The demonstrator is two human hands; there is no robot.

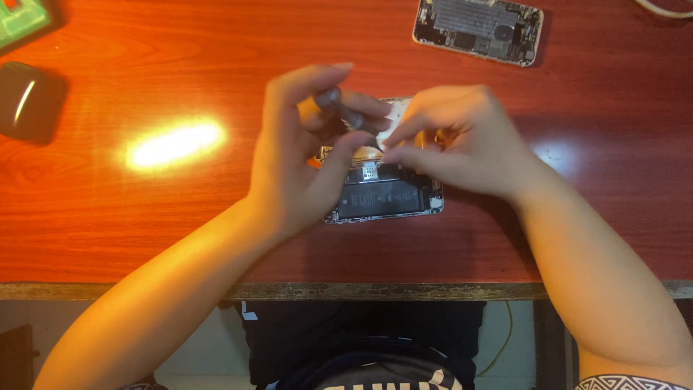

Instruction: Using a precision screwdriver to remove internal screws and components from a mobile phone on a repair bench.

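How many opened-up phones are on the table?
2. One phone lies under the hands, near the table's front edge; the other lies at the far edge, upper right. More may lie outside the view.

Single head camera, looking steeply down, close over red wooden table [144, 238] near edge.

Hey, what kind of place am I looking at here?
Probably a phone repair bench: an opened phone with its battery showing lies on a red wooden table, a second stripped phone body farther back, and the left hand holds a small screwdriver.
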